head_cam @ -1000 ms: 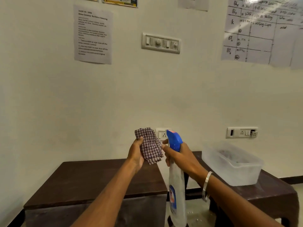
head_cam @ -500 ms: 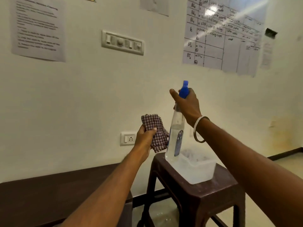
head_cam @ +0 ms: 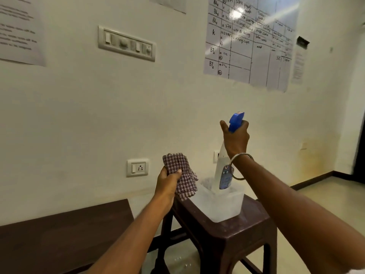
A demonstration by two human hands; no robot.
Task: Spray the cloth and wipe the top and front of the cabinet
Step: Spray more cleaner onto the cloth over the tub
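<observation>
Right hand point(head_cam: 236, 138) clamped around spray bottle point(head_cam: 224, 171) neck, now lowering its base into clear tub point(head_cam: 223, 209) on stool point(head_cam: 227, 234), away from cloth. Left hand point(head_cam: 167, 181) fisted on checked cloth point(head_cam: 182, 173) just beside. Spraying apparently finished; cabinet point(head_cam: 59, 234) at lower left, unwiped.

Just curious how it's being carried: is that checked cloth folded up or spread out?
Folded, or at least bunched. The checked cloth sits as a compact wad in the left hand, its layered edges hanging below the fingers.
</observation>
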